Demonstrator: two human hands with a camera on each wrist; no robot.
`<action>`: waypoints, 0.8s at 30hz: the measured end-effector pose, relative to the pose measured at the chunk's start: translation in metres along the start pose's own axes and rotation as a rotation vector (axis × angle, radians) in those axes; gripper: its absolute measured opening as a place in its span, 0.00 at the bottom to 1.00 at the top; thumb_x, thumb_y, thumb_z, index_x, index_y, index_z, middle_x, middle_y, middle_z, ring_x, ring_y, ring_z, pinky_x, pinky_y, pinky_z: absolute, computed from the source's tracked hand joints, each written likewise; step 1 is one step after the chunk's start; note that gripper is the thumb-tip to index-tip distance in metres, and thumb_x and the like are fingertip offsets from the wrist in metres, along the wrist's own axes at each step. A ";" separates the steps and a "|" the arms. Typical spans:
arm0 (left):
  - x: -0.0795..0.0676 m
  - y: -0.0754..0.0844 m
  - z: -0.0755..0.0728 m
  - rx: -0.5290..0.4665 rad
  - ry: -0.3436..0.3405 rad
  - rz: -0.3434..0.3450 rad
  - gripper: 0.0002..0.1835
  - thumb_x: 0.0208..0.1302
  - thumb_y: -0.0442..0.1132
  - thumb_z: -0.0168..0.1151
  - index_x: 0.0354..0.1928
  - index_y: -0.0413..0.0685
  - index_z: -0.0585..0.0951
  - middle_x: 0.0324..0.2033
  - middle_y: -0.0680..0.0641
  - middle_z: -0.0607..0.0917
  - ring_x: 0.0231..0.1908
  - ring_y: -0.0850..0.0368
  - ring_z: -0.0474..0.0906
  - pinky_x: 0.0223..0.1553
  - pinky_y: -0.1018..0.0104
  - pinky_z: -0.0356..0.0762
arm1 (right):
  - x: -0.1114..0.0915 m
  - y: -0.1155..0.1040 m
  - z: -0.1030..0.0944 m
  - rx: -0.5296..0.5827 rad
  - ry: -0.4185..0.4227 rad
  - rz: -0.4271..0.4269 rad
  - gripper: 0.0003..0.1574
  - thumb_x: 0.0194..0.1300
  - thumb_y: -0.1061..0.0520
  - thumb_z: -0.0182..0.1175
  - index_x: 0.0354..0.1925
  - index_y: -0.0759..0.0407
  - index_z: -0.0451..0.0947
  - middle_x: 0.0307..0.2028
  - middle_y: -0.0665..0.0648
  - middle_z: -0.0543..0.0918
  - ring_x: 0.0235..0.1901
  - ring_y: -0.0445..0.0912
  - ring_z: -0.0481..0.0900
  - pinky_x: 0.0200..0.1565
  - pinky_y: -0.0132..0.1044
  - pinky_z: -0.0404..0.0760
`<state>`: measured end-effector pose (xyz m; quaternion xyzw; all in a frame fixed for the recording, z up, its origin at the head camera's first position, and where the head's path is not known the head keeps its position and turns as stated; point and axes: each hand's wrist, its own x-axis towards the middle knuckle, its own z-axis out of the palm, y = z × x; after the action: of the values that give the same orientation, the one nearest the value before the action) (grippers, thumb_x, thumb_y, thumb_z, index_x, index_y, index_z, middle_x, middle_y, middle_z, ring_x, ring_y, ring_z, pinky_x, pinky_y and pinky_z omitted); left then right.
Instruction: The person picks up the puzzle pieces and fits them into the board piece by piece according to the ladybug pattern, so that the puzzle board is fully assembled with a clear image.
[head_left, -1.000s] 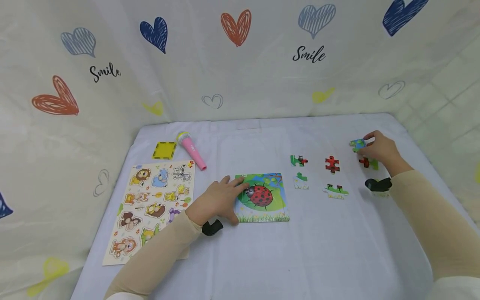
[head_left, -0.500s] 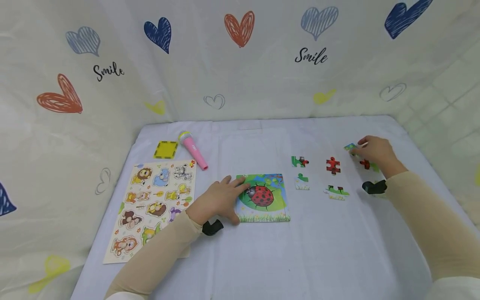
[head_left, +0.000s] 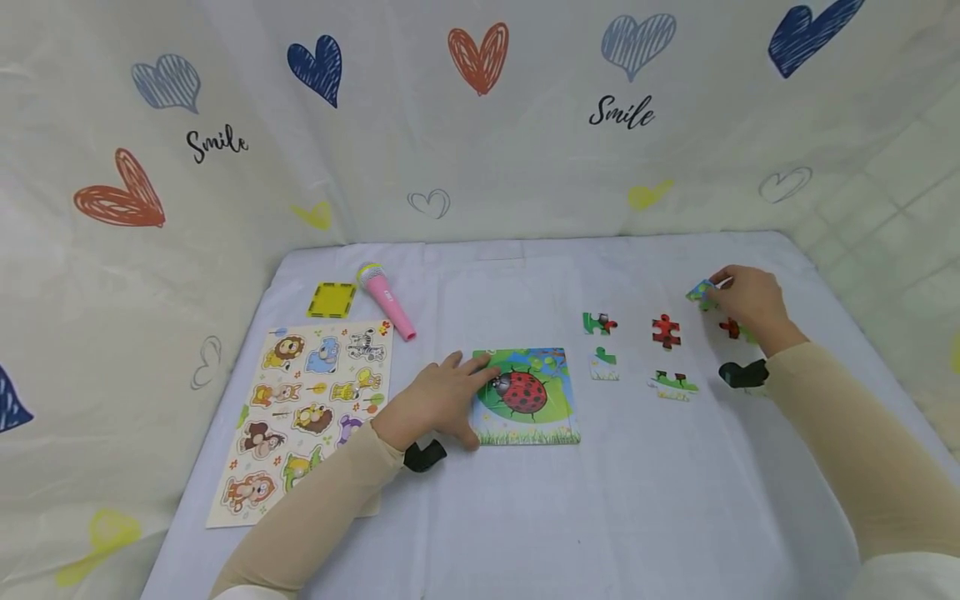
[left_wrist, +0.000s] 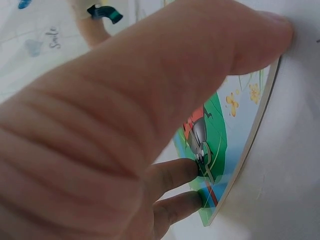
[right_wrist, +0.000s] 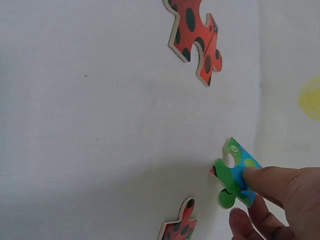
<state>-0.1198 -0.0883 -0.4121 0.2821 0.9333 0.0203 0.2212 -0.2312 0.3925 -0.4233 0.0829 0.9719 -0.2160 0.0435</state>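
At the table's right side, my right hand (head_left: 752, 304) pinches a blue and green puzzle piece (right_wrist: 235, 175) between thumb and fingers, just above the cloth. Close under that hand lies a red and green puzzle piece (head_left: 730, 328), partly covered by it in the head view. In the middle of the table, my left hand (head_left: 442, 400) rests with spread fingers on the left side of a square ladybug picture board (head_left: 536, 425). In the left wrist view, its thumb (left_wrist: 200, 60) lies across the board near the edge, and two fingertips touch the board's far corner.
Between the board and my right hand lie several loose pieces, among them a red one (head_left: 665, 331) and a green and white one (head_left: 673, 384). Left of the board are an animal puzzle board (head_left: 251, 417), a pink toy microphone (head_left: 390, 304) and a yellow square (head_left: 332, 300).
My right hand has shifted a little to the left with the puzzle piece, and the piece has turned in its fingers. My left hand stays on the ladybug board.
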 end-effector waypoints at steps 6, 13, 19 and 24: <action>0.000 0.000 -0.001 0.005 0.002 0.001 0.62 0.46 0.61 0.82 0.82 0.60 0.58 0.82 0.51 0.54 0.79 0.35 0.52 0.68 0.35 0.68 | -0.002 -0.005 -0.006 0.067 -0.001 -0.006 0.23 0.79 0.51 0.53 0.58 0.70 0.75 0.55 0.77 0.77 0.50 0.67 0.73 0.46 0.57 0.77; 0.001 -0.003 0.002 -0.004 0.009 0.005 0.62 0.46 0.61 0.82 0.81 0.60 0.59 0.82 0.51 0.55 0.79 0.35 0.52 0.67 0.35 0.68 | -0.011 -0.025 -0.014 0.164 -0.046 -0.003 0.30 0.78 0.45 0.56 0.62 0.69 0.72 0.56 0.76 0.79 0.50 0.65 0.78 0.44 0.49 0.79; 0.002 -0.003 0.002 0.012 0.017 0.009 0.62 0.45 0.62 0.82 0.81 0.60 0.60 0.82 0.51 0.55 0.78 0.34 0.53 0.68 0.36 0.68 | -0.019 -0.044 -0.011 0.280 -0.082 -0.023 0.35 0.78 0.45 0.57 0.71 0.63 0.66 0.60 0.75 0.77 0.53 0.67 0.81 0.54 0.58 0.79; 0.001 -0.002 0.001 0.016 0.013 0.011 0.62 0.46 0.62 0.82 0.81 0.59 0.59 0.82 0.51 0.55 0.78 0.34 0.54 0.68 0.37 0.67 | -0.031 -0.063 -0.009 0.328 -0.143 -0.080 0.33 0.78 0.43 0.57 0.71 0.60 0.68 0.61 0.71 0.77 0.54 0.63 0.82 0.53 0.53 0.79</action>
<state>-0.1213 -0.0897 -0.4142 0.2888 0.9333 0.0156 0.2129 -0.2126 0.3356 -0.3858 0.0344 0.9206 -0.3786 0.0900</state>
